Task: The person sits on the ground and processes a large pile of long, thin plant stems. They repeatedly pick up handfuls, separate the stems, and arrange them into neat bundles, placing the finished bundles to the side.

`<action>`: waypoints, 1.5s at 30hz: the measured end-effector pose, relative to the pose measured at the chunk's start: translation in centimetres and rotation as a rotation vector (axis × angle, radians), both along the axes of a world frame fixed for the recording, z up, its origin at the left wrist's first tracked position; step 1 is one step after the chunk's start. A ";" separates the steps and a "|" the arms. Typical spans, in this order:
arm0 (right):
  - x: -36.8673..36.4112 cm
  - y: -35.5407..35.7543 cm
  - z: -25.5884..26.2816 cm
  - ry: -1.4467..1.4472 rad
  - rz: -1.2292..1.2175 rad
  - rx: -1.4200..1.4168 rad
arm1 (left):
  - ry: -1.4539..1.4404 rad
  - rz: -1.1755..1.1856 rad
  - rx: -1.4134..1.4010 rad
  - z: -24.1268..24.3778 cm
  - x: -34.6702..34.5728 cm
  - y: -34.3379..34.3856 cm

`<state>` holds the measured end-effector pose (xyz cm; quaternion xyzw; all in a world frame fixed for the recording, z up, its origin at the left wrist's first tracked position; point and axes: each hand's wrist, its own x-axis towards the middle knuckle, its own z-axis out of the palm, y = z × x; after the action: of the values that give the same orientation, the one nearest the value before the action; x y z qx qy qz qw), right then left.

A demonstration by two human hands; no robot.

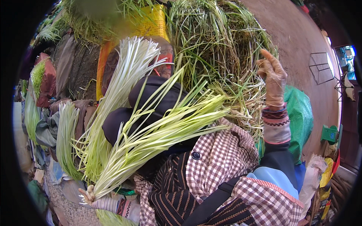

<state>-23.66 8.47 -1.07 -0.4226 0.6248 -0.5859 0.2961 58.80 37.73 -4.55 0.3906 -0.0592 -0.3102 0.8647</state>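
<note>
My left hand (pixel 89 194), at the lower left, grips a bunch of blanched garlic chives (pixel 158 132) near its white ends. The yellow-green leaves fan out across my lap toward the upper right. My right hand (pixel 271 75), in a thin, clinging glove, is raised at the right edge of a large heap of uncleaned chives (pixel 220 45). Its index finger points out and the other fingers are curled, with nothing visible in them. Under and beyond the held bunch, a larger bundle of white-stemmed chives (pixel 127 67) lies to the left of my dark-clad knees (pixel 150 93).
Another chive bundle (pixel 66 141) lies farther left on cloths. A yellow bag (pixel 150 21) with writing stands beyond my knees. On the right are a green sack (pixel 298 121), a green metal object (pixel 329 135) and a wire frame (pixel 321 67) on the brown floor (pixel 297 42).
</note>
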 end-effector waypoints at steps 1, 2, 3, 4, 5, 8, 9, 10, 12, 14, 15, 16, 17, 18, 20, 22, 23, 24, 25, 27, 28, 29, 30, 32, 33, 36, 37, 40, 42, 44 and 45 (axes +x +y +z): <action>-1.5 0.6 -0.5 0.028 -0.002 0.023 | 0.006 0.083 0.034 0.0 -0.8 0.2; -2.3 1.0 -1.2 0.568 -0.091 -0.036 | 0.020 0.245 0.098 0.0 -2.1 0.2; -3.0 1.8 -1.5 1.036 -0.094 -0.061 | 0.018 0.222 0.094 0.0 -3.7 0.1; -3.5 2.5 -1.5 1.347 -0.094 -0.146 | 0.023 0.264 0.102 0.0 -5.4 -0.4; -3.4 3.4 -1.5 0.948 -0.099 0.174 | 0.039 0.273 0.077 0.0 -6.8 -1.0; -1.8 4.8 -0.8 0.058 -0.121 0.550 | 0.053 0.348 0.048 0.1 -9.3 -2.3; -0.9 4.7 -0.5 0.030 -0.064 0.405 | 0.078 0.314 0.009 0.0 -9.5 -2.5; 0.2 4.6 -0.2 0.042 -0.016 0.299 | 0.126 0.326 0.012 0.2 -9.3 -2.5; 3.1 4.2 0.5 0.056 0.092 0.088 | 0.101 0.306 0.048 0.2 -8.6 -2.3; 5.6 3.8 1.9 0.304 0.231 -0.099 | 0.097 0.307 0.087 0.3 -8.2 -2.3; 6.7 3.9 2.9 0.470 0.304 -0.118 | 0.087 0.307 0.110 0.3 -8.3 -2.3; 7.8 3.4 3.6 0.617 0.400 -0.191 | 0.080 0.354 0.141 0.3 -8.5 -2.3; 9.4 2.8 3.9 0.752 0.453 -0.300 | 0.055 0.321 0.137 0.4 -8.9 -2.4; 10.5 2.7 4.4 0.818 0.518 -0.296 | 0.033 0.335 0.140 0.4 -9.6 -2.5; 12.5 2.0 4.8 0.938 0.619 -0.270 | 0.007 0.314 0.101 0.5 -10.7 -2.6; 13.9 1.2 4.6 1.069 0.748 -0.073 | -0.045 0.309 0.144 0.6 -11.4 -2.5; 14.2 0.9 4.5 1.063 0.748 -0.121 | -0.074 0.262 0.139 0.6 -11.5 -2.5; 14.4 0.6 4.3 1.050 0.761 -0.166 | -0.021 0.284 0.087 0.5 -11.6 -2.3; 14.5 0.4 4.1 1.037 0.774 -0.210 | -0.072 0.242 0.104 0.4 -11.7 -2.1; 14.7 0.2 3.7 1.012 0.817 -0.230 | -0.078 0.253 0.099 -0.1 -11.5 -2.0; 14.8 0.1 3.6 1.007 0.850 -0.185 | -0.112 0.255 0.103 -0.4 -11.5 -2.0; 14.8 0.1 3.6 1.001 0.883 -0.140 | -0.110 0.238 0.073 -0.6 -11.5 -1.9; 15.0 0.0 3.5 1.024 0.876 -0.183 | -0.108 0.221 0.043 -0.8 -11.6 -1.8; 15.2 0.0 3.5 1.079 0.909 -0.170 | -0.028 0.190 -0.047 -0.9 -11.6 -1.5; 15.3 -0.1 3.6 1.110 0.913 -0.188 | 0.049 0.177 -0.107 -0.7 -11.5 -1.3; 15.4 -0.5 4.0 1.189 0.906 -0.197 | 0.167 0.098 -0.198 0.1 -11.0 -0.8; 15.4 -0.6 4.2 1.245 0.899 -0.209 | 0.130 0.049 -0.169 0.5 -10.8 -0.7; 15.6 -0.9 4.6 1.393 0.813 -0.306 | 0.047 -0.144 -0.218 1.1 -10.5 -1.5; 15.7 -0.9 4.6 1.500 0.772 -0.312 | 0.112 0.018 -0.247 0.9 -11.1 -1.8; 15.8 -1.0 4.1 1.471 0.750 -0.339 | 0.159 -0.002 -0.206 0.5 -11.9 -1.8; 15.8 -1.0 3.7 1.369 0.716 -0.355 | 0.180 -0.013 -0.178 0.3 -12.0 -1.7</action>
<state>-7.88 7.51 2.62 -0.9053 0.3914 -0.1555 -0.0552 46.77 36.02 -4.27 0.2825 -0.0112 -0.3434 0.8956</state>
